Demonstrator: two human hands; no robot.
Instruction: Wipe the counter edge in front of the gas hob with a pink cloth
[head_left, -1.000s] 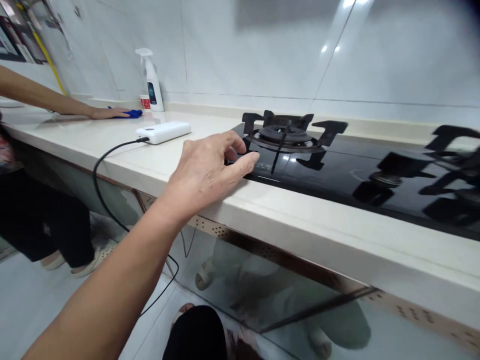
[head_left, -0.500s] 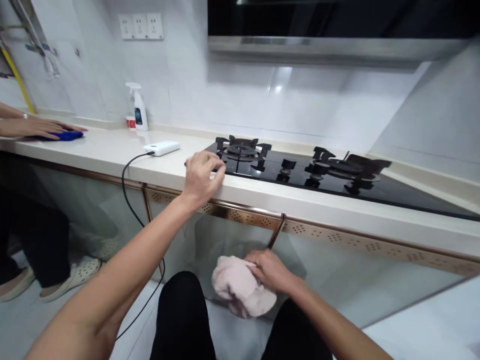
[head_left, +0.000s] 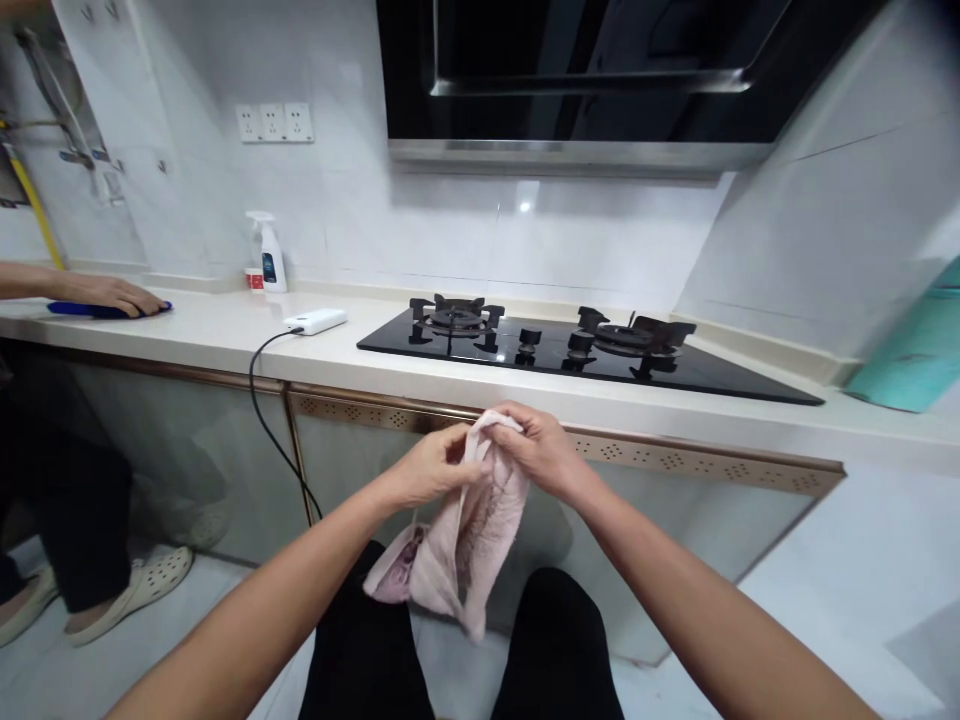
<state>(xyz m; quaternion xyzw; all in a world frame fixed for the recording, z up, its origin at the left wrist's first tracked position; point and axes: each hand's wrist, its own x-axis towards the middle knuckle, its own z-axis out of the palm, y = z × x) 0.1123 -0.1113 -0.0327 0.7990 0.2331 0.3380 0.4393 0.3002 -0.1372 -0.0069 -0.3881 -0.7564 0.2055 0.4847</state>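
A pale pink cloth hangs in loose folds in front of the cabinet doors, below the counter edge. My right hand grips its top edge between thumb and fingers. On the other side, my left hand pinches the cloth near the same top edge. The lower end dangles above my knees, with one bunched corner off to the left. Behind and above the hands, the black gas stove is set into the pale countertop.
A white power bank with a black cable lies left of the stove. Further back stands a spray bottle. At far left a co-worker's hand presses a blue cloth. A green object sits at the right.
My left hand has left the counter edge and come down to the cloth. My right hand has raised the cloth, which now hangs more opened out. The view has shifted upward and right.
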